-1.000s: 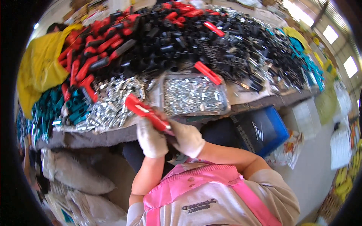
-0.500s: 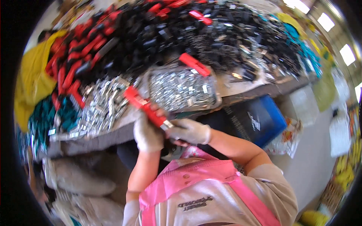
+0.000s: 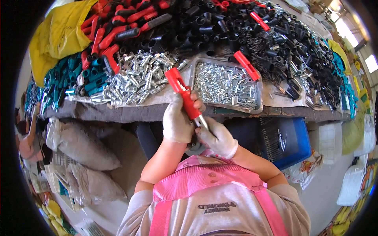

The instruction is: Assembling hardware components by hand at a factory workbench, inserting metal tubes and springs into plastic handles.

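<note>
A red plastic tube-shaped housing (image 3: 176,78) tilts up and to the left in front of me, with a slot and some metal showing in its upper half. My left hand (image 3: 176,122), in a pale glove with bare fingertips, is closed around its lower part. From the lower end sticks out a silver metal rod (image 3: 202,121). My right hand (image 3: 219,138), gloved alike, pinches near the rod's lower end; its fingertips are partly hidden. Just beyond my hands a clear tray (image 3: 261,103) holds small shiny metal parts (image 3: 220,80). Another red housing (image 3: 247,66) lies across the tray's far right corner.
Silver metal pieces (image 3: 136,80) are heaped left of the tray. Beyond lie red-and-black handles (image 3: 106,39), black tubes (image 3: 204,29) and dark springs (image 3: 252,44). Teal parts (image 3: 55,86) and a yellow sack (image 3: 59,29) are at left. Below the table edge stands a blue box (image 3: 302,143).
My view has turned, and the scene is sharper. The red housing stands steeper, and more of the silver rod shows between my hands. Both hands keep their hold.
</note>
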Demonstrator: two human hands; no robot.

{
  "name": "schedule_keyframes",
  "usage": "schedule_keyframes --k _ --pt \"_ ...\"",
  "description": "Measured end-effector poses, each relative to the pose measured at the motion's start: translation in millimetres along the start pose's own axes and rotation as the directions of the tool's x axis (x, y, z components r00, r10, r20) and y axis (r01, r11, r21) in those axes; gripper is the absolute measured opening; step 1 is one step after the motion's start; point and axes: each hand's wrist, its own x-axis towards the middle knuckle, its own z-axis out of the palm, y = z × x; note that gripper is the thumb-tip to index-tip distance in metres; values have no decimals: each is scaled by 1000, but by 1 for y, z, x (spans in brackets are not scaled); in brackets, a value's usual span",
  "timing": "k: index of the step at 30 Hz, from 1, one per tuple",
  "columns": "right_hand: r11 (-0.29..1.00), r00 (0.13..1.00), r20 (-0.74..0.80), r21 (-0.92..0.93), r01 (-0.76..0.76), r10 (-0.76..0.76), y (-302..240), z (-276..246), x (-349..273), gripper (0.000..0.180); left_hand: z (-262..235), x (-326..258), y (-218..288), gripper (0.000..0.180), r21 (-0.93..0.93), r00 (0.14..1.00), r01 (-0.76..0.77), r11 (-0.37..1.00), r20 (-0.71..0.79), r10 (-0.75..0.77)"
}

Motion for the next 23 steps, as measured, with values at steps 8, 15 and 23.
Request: schedule_keyframes --k 8,15,23 --pt "650 903 379 639 -412 199 9 22 0 25 -15 -9 16 31 51 999 37 998 -8 -37" --pt "922 992 -70 -381 71 -105 20 15 0 33 -4 -9 4 40 279 989 54 959 -151 -11" --pt "924 970 175 -316 217 -168 7 -15 7 44 -25 14 45 41 474 941 -290 831 -19 339"
